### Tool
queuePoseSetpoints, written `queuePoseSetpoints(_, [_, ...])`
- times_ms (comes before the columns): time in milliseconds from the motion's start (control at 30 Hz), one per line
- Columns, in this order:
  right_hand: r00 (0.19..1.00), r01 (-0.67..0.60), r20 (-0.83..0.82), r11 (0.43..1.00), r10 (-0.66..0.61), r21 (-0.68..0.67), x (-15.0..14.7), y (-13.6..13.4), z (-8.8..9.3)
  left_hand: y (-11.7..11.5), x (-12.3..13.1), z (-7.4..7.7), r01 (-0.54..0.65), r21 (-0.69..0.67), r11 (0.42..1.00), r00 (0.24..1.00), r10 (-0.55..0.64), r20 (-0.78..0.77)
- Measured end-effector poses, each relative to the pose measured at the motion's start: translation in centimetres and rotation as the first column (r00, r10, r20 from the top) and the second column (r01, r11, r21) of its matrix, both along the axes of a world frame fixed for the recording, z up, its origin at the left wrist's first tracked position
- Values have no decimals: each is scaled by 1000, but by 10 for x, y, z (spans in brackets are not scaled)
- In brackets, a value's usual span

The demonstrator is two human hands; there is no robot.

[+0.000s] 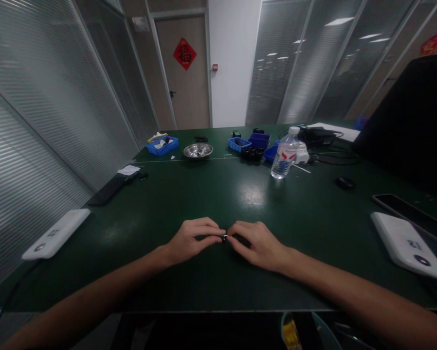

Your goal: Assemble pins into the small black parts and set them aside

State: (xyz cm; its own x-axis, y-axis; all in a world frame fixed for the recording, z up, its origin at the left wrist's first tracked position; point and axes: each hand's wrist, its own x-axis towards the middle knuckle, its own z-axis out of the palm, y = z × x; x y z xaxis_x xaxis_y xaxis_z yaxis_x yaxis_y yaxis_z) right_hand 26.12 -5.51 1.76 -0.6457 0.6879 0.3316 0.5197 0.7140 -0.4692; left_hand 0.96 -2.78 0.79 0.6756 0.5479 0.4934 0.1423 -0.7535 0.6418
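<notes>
My left hand (pixel 195 239) and my right hand (pixel 257 244) meet fingertip to fingertip, low over the near middle of the green table (pixel 189 194). Between them is a small dark object (pixel 224 237) with a light, shiny part, too small to identify. The thumb and fingers of my left hand pinch it from the left. On its right side, the fingertips of my right hand are closed on it as well. Both forearms reach in from the bottom corners.
Further back stand a steel bowl (pixel 198 151), blue trays (pixel 162 145), black round parts (pixel 253 153) and a water bottle (pixel 286 153). White devices lie at left (pixel 57 234) and right (pixel 408 245), with a phone (pixel 413 216), mouse (pixel 345 183) and dark monitor (pixel 408 126) at right.
</notes>
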Motion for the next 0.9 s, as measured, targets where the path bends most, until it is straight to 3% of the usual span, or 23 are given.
queuePoseSetpoints(100, [992,12,-124,998,-20,-67,-3,0,-4,1,0,-1,-12,-26,1000,999,13,41])
queuePoseSetpoints(200, [989,41,-138,996,-51,-78,-3,3,-7,3,0,-2,-22,-72,997,1000,21,-18])
queuePoseSetpoints(400, [992,115,55,992,-112,-48,2,14,-10,11,0,0,-54,-92,994,965,29,-261])
queuePoseSetpoints(600, [938,153,300,985,-171,83,4,15,-5,11,0,0,-72,2,997,940,68,-334])
queuePoseSetpoints(900, [914,249,309,965,-261,80,11,20,-2,11,-2,2,-106,-12,994,949,98,-300])
